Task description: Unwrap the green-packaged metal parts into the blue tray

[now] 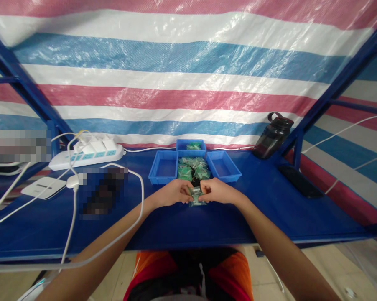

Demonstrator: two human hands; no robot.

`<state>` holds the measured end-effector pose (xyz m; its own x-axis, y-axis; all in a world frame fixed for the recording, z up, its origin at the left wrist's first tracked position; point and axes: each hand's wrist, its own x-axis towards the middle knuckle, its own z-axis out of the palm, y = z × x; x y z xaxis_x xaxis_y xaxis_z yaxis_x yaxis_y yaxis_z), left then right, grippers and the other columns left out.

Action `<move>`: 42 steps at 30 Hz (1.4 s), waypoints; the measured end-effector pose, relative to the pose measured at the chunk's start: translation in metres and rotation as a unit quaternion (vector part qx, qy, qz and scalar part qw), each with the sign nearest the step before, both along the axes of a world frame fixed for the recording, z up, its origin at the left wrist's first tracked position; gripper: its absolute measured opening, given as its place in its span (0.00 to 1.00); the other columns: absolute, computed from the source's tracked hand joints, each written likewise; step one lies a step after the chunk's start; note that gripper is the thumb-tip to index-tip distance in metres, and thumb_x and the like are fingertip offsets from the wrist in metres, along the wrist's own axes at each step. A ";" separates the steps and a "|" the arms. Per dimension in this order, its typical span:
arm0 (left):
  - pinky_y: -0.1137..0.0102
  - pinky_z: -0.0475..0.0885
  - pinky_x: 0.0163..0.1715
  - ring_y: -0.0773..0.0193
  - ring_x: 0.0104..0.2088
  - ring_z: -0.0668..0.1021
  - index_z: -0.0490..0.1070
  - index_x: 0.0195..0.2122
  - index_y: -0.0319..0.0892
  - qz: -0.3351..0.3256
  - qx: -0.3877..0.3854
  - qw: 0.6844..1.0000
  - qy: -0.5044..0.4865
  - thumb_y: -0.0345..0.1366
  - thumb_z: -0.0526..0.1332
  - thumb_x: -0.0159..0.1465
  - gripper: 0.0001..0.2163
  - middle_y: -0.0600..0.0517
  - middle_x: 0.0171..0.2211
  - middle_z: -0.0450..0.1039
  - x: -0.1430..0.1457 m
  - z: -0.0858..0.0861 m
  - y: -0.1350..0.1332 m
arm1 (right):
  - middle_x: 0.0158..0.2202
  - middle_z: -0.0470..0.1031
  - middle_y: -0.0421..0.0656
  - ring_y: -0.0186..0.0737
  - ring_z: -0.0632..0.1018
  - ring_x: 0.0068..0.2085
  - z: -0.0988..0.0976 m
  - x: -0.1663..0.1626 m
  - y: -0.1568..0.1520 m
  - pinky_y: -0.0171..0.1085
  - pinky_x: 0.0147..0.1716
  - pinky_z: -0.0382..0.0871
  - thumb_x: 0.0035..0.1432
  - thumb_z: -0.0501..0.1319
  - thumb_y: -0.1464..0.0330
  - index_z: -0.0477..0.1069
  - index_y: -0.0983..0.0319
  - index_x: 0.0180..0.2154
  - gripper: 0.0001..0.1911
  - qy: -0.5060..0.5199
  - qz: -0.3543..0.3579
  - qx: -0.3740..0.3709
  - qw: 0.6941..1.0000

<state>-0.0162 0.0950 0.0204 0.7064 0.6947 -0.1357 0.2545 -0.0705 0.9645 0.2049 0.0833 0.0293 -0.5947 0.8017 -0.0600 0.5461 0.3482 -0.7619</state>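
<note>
Between my two hands is a small clear plastic bag (pixel 197 197) with something greenish inside, too small to make out. My left hand (pixel 175 192) pinches its left side, and my right hand (pixel 218 191) pinches its right side. Just beyond my fingers lies a pile of similar bags with green contents (pixel 193 167). A blue tray (pixel 164 180) stands to the left of the pile and another blue tray (pixel 227 178) to the right. Behind the pile, a third blue tray (pixel 191 153) holds a few green bags.
A dark water bottle (pixel 272 136) leans at the back right, near a black phone-like slab (pixel 300 181). On the left are a white power strip (pixel 88 159), a flat white device (pixel 43 187) and loose white cables (pixel 142 188). Striped plastic sheeting (pixel 182 98) hangs behind the blue table (pixel 194 230).
</note>
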 end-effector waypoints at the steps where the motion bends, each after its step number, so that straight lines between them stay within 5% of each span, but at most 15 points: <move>1: 0.74 0.69 0.26 0.65 0.26 0.76 0.69 0.35 0.37 -0.013 0.005 1.000 0.008 0.36 0.67 0.52 0.12 0.53 0.24 0.73 -0.001 0.000 -0.001 | 0.18 0.69 0.35 0.32 0.71 0.22 0.001 -0.001 -0.001 0.28 0.20 0.58 0.51 0.64 0.64 0.61 0.62 0.24 0.14 -0.024 0.009 0.016 1.000; 8: 0.75 0.66 0.22 0.67 0.23 0.75 0.68 0.34 0.38 -0.004 0.069 0.997 0.025 0.34 0.62 0.56 0.07 0.55 0.22 0.71 -0.001 0.000 -0.003 | 0.16 0.65 0.34 0.29 0.68 0.19 0.003 -0.007 -0.006 0.28 0.18 0.52 0.52 0.61 0.68 0.58 0.62 0.21 0.14 -0.066 0.001 0.103 0.993; 15: 0.76 0.67 0.28 0.68 0.27 0.74 0.68 0.32 0.39 0.016 0.178 0.983 0.042 0.33 0.62 0.56 0.04 0.55 0.25 0.72 0.002 0.003 -0.005 | 0.19 0.71 0.37 0.30 0.72 0.19 -0.002 -0.008 -0.005 0.27 0.19 0.58 0.54 0.58 0.71 0.60 0.62 0.23 0.10 -0.054 -0.011 0.072 0.996; 19: 0.75 0.68 0.30 0.67 0.29 0.75 0.68 0.33 0.39 0.016 0.191 0.981 0.034 0.34 0.62 0.57 0.05 0.54 0.27 0.73 0.002 0.004 -0.007 | 0.20 0.73 0.37 0.31 0.73 0.21 0.003 -0.007 -0.006 0.28 0.21 0.60 0.55 0.60 0.67 0.67 0.63 0.29 0.06 -0.058 0.003 0.099 0.993; 25: 0.74 0.70 0.33 0.67 0.32 0.75 0.69 0.35 0.38 0.011 0.197 0.980 0.003 0.36 0.59 0.61 0.06 0.52 0.31 0.73 0.006 0.012 -0.013 | 0.26 0.76 0.42 0.35 0.75 0.26 0.005 -0.006 -0.007 0.30 0.24 0.63 0.54 0.62 0.57 0.69 0.64 0.31 0.15 -0.036 0.029 0.090 0.995; 32: 0.73 0.71 0.35 0.64 0.36 0.76 0.72 0.39 0.39 0.027 0.225 0.974 -0.004 0.36 0.57 0.63 0.08 0.49 0.36 0.74 0.009 0.016 -0.016 | 0.23 0.74 0.40 0.34 0.72 0.24 0.004 -0.006 -0.004 0.31 0.23 0.60 0.59 0.58 0.65 0.70 0.63 0.29 0.10 -0.030 -0.003 0.143 0.989; 37: 0.75 0.70 0.26 0.68 0.26 0.74 0.67 0.35 0.40 0.130 0.204 0.970 -0.024 0.42 0.57 0.63 0.09 0.54 0.27 0.71 0.006 0.010 -0.007 | 0.23 0.75 0.40 0.35 0.74 0.24 0.003 -0.004 -0.003 0.31 0.23 0.61 0.61 0.56 0.62 0.71 0.63 0.29 0.13 0.002 -0.036 0.139 0.990; 42: 0.77 0.66 0.17 0.69 0.19 0.72 0.64 0.42 0.42 0.159 0.176 0.971 -0.013 0.45 0.58 0.62 0.13 0.59 0.21 0.66 0.004 0.008 -0.005 | 0.22 0.75 0.40 0.35 0.74 0.23 0.005 -0.004 -0.002 0.30 0.22 0.62 0.61 0.57 0.61 0.71 0.63 0.28 0.14 0.019 -0.045 0.092 0.995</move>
